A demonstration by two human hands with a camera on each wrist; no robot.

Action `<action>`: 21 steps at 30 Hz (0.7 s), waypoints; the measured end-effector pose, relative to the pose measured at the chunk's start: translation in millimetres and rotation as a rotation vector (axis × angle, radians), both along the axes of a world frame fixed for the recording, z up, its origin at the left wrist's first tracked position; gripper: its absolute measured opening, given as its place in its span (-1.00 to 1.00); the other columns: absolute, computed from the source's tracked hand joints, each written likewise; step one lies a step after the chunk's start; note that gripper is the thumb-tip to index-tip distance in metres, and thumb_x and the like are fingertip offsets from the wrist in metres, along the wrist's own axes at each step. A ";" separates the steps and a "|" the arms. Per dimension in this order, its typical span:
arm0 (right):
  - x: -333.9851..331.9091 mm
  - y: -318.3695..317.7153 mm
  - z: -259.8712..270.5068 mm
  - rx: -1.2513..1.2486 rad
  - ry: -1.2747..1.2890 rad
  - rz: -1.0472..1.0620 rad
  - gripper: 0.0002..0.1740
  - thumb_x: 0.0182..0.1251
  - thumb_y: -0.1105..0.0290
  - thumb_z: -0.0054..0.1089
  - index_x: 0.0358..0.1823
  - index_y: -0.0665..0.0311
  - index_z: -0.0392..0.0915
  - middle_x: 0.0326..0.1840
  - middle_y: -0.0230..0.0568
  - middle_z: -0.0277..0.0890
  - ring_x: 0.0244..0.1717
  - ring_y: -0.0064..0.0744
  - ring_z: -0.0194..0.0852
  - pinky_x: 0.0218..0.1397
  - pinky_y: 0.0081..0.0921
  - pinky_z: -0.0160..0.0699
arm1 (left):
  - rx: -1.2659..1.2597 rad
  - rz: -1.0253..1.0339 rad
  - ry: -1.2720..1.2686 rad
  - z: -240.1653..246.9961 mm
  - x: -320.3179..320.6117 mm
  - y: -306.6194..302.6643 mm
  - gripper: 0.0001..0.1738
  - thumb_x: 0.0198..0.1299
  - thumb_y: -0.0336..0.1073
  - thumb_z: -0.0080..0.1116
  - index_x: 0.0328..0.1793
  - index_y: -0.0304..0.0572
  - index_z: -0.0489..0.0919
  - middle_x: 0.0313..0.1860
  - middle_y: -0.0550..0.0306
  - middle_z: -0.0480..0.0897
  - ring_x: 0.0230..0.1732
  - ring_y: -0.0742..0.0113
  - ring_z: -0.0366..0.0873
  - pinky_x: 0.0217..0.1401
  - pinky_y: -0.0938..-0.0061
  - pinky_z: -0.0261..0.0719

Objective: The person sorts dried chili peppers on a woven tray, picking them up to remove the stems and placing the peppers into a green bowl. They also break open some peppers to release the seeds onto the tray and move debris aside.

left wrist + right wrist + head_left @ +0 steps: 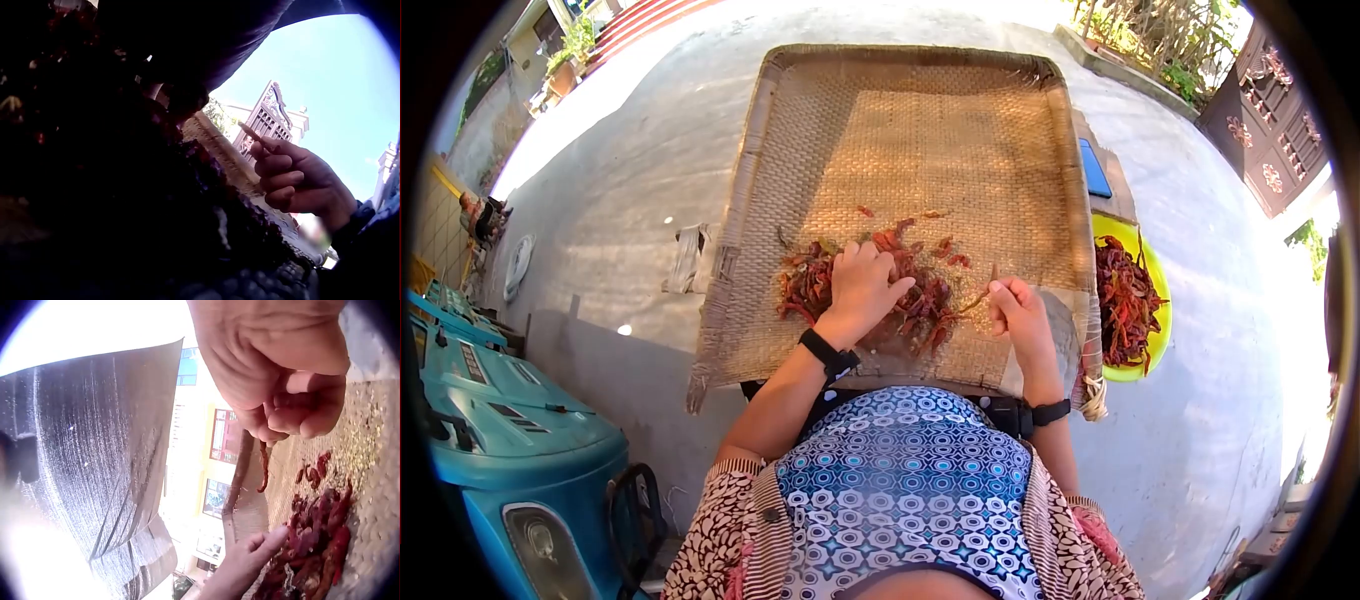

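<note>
Dried red chilies (805, 285) lie in a loose pile on the near part of a woven bamboo tray (940, 130). Over the middle of this pile is my left hand (862, 285), its thumb stretched out to the right; the other fingertips are partly hidden. To the right, my right hand (1022, 312) is raised off the pile and pinches one thin dried chili (264, 469) between thumb and forefinger. The chili hangs below the fingertips in the right wrist view, where the left thumb shows straight beside the pile. Most of the left wrist view is dark.
A yellow-green basin (1162, 300) heaped with dried chilies stands right of the tray. Pale seeds (359, 437) and a few loose chilies are scattered on the weave. Behind the basin lies a blue flat object (1094, 168). A teal vehicle (530, 430) stands at the left.
</note>
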State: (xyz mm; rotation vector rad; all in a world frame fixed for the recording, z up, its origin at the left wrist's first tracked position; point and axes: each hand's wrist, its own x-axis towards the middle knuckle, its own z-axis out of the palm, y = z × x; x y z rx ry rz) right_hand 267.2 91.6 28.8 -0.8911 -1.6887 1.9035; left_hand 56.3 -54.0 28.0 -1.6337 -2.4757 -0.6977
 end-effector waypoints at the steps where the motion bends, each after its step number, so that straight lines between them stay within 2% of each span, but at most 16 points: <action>1: 7.7 7.9 1.8 -0.049 0.125 -0.115 -0.79 0.49 0.24 0.11 -0.16 0.24 0.54 -0.55 -0.50 0.35 -0.59 -0.71 0.22 -0.50 -0.68 0.25 | 0.021 0.024 0.053 -6.2 -1.7 1.6 -0.64 0.01 -0.05 0.46 -0.43 -0.15 0.59 -0.30 0.05 0.45 -0.10 0.02 0.38 -0.06 0.20 0.36; 4: 33.0 28.1 15.0 -0.226 0.445 -0.415 -0.77 0.53 0.19 0.05 -0.09 0.19 0.53 -0.52 -0.52 0.31 -0.57 -0.67 0.18 -0.43 -0.61 0.28 | -0.086 0.043 0.041 -7.8 -1.6 2.9 -0.63 -0.02 -0.06 0.48 -0.45 -0.17 0.59 -0.30 0.04 0.46 -0.10 0.01 0.38 -0.06 0.20 0.39; 5: 43.3 40.4 7.7 -0.384 0.669 -0.418 -0.74 0.54 0.15 0.01 -0.06 0.16 0.53 -0.48 -0.53 0.32 -0.52 -0.65 0.21 -0.35 -0.56 0.31 | -0.093 0.044 -0.020 -8.0 -1.1 3.5 -0.65 -0.02 -0.09 0.47 -0.44 -0.18 0.59 -0.29 0.04 0.46 -0.09 0.01 0.38 -0.05 0.20 0.40; 8: 49.7 42.1 4.6 -0.457 0.709 -0.426 -0.74 0.55 0.13 -0.03 -0.03 0.13 0.52 -0.44 -0.53 0.35 -0.49 -0.65 0.23 -0.32 -0.54 0.32 | -0.070 0.048 -0.165 -7.6 -0.1 6.1 -0.70 -0.01 -0.16 0.45 -0.41 -0.20 0.59 -0.26 0.04 0.47 -0.08 0.01 0.38 -0.03 0.20 0.42; 9: 45.5 38.7 0.5 -0.435 0.609 -0.423 -0.75 0.54 0.18 -0.01 0.02 0.15 0.50 -0.41 -0.51 0.38 -0.51 -0.64 0.25 -0.35 -0.56 0.33 | -0.040 0.046 -0.188 -8.4 1.7 5.4 -0.72 0.00 -0.18 0.43 -0.39 -0.20 0.59 -0.25 0.04 0.48 -0.08 0.01 0.39 -0.02 0.21 0.42; 12: 26.3 10.3 -0.9 -0.198 0.299 -0.179 -0.69 0.50 0.22 0.07 0.12 0.22 0.48 -0.33 -0.44 0.46 -0.46 -0.64 0.31 -0.35 -0.65 0.37 | 0.093 -0.014 -0.150 -4.2 8.5 3.1 -0.76 0.02 -0.23 0.40 -0.32 -0.18 0.59 -0.22 0.06 0.52 -0.08 0.03 0.40 -0.01 0.22 0.42; 15: 0.0 -11.8 7.3 0.055 0.015 0.113 -0.72 0.42 0.31 0.17 0.06 0.28 0.49 -0.34 -0.40 0.49 -0.42 -0.67 0.40 -0.37 -0.61 0.40 | 0.148 -0.109 -0.114 8.0 16.9 1.7 -0.77 0.02 -0.25 0.38 -0.27 -0.15 0.58 -0.24 0.12 0.57 -0.09 0.06 0.41 -0.01 0.22 0.41; 18: -19.5 -29.1 5.1 0.342 0.021 0.181 -0.70 0.37 0.33 0.24 0.05 0.29 0.48 -0.33 -0.38 0.52 -0.36 -0.67 0.44 -0.33 -0.61 0.44 | 0.154 -0.221 -0.107 15.8 27.1 2.9 -0.76 0.03 -0.25 0.38 -0.26 -0.13 0.56 -0.30 0.15 0.60 -0.12 0.10 0.43 -0.03 0.24 0.40; 21: -25.6 -30.6 3.0 0.314 0.038 0.176 -0.77 0.38 0.37 0.21 -0.01 0.30 0.50 -0.34 -0.38 0.52 -0.38 -0.66 0.45 -0.35 -0.63 0.45 | 0.090 -0.303 -0.108 11.5 35.3 2.1 -0.77 0.07 -0.23 0.37 -0.23 -0.12 0.59 -0.30 0.13 0.60 -0.13 0.11 0.43 -0.04 0.26 0.39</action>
